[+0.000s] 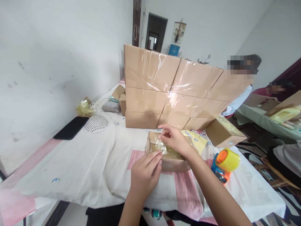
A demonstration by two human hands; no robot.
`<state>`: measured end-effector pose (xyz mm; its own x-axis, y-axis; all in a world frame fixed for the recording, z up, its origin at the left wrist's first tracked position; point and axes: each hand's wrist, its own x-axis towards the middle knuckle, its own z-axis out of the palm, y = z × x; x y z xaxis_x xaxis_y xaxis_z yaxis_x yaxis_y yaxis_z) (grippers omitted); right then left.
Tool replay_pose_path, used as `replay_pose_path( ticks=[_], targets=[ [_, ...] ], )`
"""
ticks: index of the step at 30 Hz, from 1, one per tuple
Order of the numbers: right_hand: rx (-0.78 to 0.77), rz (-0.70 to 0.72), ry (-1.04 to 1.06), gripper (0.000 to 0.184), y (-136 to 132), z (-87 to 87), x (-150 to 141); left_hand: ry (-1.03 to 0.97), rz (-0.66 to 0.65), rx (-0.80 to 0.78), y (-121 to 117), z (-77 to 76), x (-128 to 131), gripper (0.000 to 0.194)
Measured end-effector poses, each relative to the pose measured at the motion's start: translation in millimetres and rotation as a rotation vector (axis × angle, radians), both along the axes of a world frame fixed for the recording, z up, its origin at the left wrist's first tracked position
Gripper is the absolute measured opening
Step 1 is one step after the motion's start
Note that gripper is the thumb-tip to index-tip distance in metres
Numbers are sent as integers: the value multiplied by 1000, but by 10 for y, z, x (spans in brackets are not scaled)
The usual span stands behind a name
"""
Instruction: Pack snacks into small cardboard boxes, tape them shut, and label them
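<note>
A small cardboard box (176, 165) lies on the cloth-covered table in front of me, with tape across its top. Over its left part runs a strip of clear tape (160, 146), glossy and partly lifted. My right hand (174, 140) reaches over the box and pinches the far end of that strip between thumb and fingers. At the near edge, my left hand (146, 171) has its fingers drawn together, thumb and fingertips on the strip's near end. To the right of the box lies a blue and orange tape dispenser (218, 172) with a yellowish tape roll (232, 159).
Behind the box rises a wall of stacked cartons (150, 100) under clear tape. Another carton (223, 133) is at the right. On the left lie a black phone (71, 128), a white mesh cover (96, 123) and a plastic bag (85, 108). People sit beyond, at right.
</note>
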<state>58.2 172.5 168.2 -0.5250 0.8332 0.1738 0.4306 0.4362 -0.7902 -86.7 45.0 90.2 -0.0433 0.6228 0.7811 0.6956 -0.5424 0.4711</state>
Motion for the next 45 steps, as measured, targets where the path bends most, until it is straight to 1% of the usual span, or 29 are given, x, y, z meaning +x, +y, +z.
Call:
replay_pose_path(
  ticks=[4,7,10,11,13,16,18,22,23,26,27,28,30,32,34,36,38,40,41,43,45],
  targets=[
    [38,-31,-6,42,-22,-26,-5,0,1,-2,2,4,0,31],
    [163,-125,-76,45,31,-26,4,2,-6,-9,-11,3,7,30],
    [235,-222,-133,38,95,-14,12,1,-13,-15,-25,5,20,28],
    [234,-223,-145,34,97,-7,11,-3,-10,-15,-27,7,24,28],
    [232,-171,-190,29,65,13,1,-15,-5,-15,-29,8,29,27],
    [245,-77,-280,42,-16,50,-27,-27,-10,-18,-24,0,30,28],
    [249,-75,-313,43,-39,70,-43,-31,-13,-10,-17,-11,29,28],
    [225,-72,-286,26,-37,78,-17,-34,-3,-4,-7,-45,22,26],
    [229,-56,-266,25,-53,71,2,-38,6,-4,-5,-56,19,25],
    [279,27,-242,35,-170,18,53,-43,25,-3,6,-90,5,23],
    [303,28,-248,37,-220,-6,60,-39,26,0,12,-100,0,23],
    [326,-3,-259,37,-266,-28,66,-34,27,2,16,-107,-4,23],
    [359,-155,-281,30,-316,-55,100,-30,27,1,22,-114,-12,23],
    [371,-328,-323,24,-289,-39,227,-38,28,-11,19,-115,-21,24],
    [354,-457,-368,24,-191,10,499,-52,21,-27,10,-116,-42,24],
    [312,-568,-389,25,-57,49,900,-85,23,-32,3,-125,-80,24],
    [242,-671,-420,26,66,31,1342,-134,30,-14,3,-145,-132,23],
    [153,-739,-474,28,143,-68,1715,-180,39,4,10,-170,-186,22],
    [108,-750,-507,28,161,-146,1850,-193,37,6,15,-181,-207,22],
    [27,-729,-569,28,166,-339,2005,-203,21,-3,28,-194,-229,22],
    [-30,-679,-612,33,153,-543,2032,-202,-2,-7,46,-199,-221,21]
  ],
)
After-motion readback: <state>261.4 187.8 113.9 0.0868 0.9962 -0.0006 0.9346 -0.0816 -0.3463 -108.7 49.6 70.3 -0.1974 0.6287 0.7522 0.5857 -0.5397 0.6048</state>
